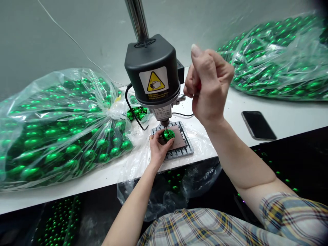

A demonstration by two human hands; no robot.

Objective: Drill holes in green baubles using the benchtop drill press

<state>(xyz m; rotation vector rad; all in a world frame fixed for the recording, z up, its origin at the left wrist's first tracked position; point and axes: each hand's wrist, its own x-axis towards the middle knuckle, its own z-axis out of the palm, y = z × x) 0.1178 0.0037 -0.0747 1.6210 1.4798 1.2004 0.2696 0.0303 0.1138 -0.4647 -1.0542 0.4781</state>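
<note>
Head view: green bauble (169, 135) at clock centre, on a pinkish pad (179, 134), right under the drill bit (166, 129). Round and glossy; judged liable to roll or spin if the bit catches off-centre, and to crack if pressed hard.
Left hand (158, 147): 8 o'clock, partly closed, thumb and fingers pinching the bauble's sides. Fingertips very near the bit; a skid could nick them. A ring (151, 137) shows, a possible snag.
Slotted base plate (189, 149): beneath the pad, dark flecks scattered over it. Grit might let pad or bauble slide.
Drill head (151, 56): just shy of 12, hand-hazard sticker (154, 81) facing the wearer. Whether the chuck (165, 122) spins, cannot tell.
Right hand (210, 85): between 1 and 2, curled nearly shut beside the feed lever (180, 99); what lies inside the fist is hidden. Too quick a pull there could drive the bit through, or toward fingers.
Plastic sheet (202, 138): 3 o'clock, loose and crumpled by the plate; could creep in and tangle.
Bagged baubles: one bag (64, 136) at 9, another (278, 59) at 2. The 9 o'clock one crowds the left hand's side; a slump might jog it.
</note>
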